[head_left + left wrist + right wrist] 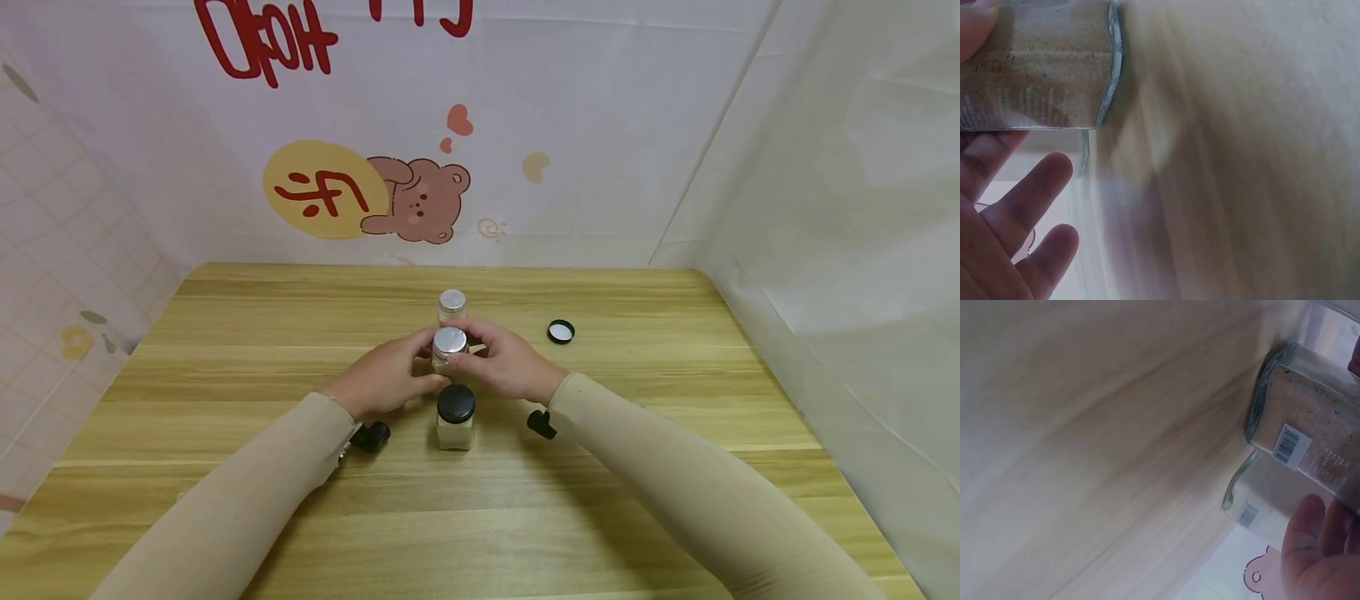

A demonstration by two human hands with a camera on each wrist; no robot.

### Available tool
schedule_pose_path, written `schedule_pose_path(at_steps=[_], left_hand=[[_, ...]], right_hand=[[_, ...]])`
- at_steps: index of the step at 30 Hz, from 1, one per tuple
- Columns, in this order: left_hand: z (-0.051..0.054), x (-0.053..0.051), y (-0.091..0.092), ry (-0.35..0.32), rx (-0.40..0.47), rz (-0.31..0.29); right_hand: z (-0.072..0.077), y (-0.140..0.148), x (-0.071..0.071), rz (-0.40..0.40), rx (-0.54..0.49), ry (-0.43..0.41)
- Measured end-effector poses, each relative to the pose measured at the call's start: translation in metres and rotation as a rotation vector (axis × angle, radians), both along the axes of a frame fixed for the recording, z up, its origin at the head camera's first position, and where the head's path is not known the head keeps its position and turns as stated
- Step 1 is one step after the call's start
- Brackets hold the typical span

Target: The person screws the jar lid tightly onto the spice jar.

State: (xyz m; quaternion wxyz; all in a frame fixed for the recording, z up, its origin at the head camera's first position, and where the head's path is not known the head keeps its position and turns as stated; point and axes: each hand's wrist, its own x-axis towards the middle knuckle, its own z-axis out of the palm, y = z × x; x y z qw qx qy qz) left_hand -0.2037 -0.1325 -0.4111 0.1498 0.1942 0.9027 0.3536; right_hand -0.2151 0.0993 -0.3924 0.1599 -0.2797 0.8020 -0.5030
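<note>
Three jars [452,302] [450,343] [455,425], two hands [386,375] [513,364] holding one, one loose lid [561,332]

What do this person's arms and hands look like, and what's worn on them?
The left hand and right hand are bare, without gloves. The left sleeve and right sleeve are long and beige, reaching the wrists. A small black gadget shows by the left cuff, another gadget by the right.

Head view high, angled down, wrist views low, close, both showing middle jar [1313,415]
</note>
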Motion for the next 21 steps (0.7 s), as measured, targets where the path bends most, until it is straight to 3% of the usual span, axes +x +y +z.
schedule_pose_path(at_steps=[5, 14, 21], left_hand=[[0.0012, 0.0004, 0.0009, 0.008, -0.001, 0.000], [0.0009, -0.0004, 0.0013, 0.005, -0.003, 0.003], [-0.0004, -0.0010, 0.0007, 0.025, -0.010, -0.005]], right_hand=[[-0.0017, -0.0015, -0.0004, -0.026, 0.003, 0.002], [0.0020, 0.0029, -0.0047, 0.056, 0.063, -0.004], [0.0017, -0.0006, -0.0017, 0.024, 0.052, 0.025]])
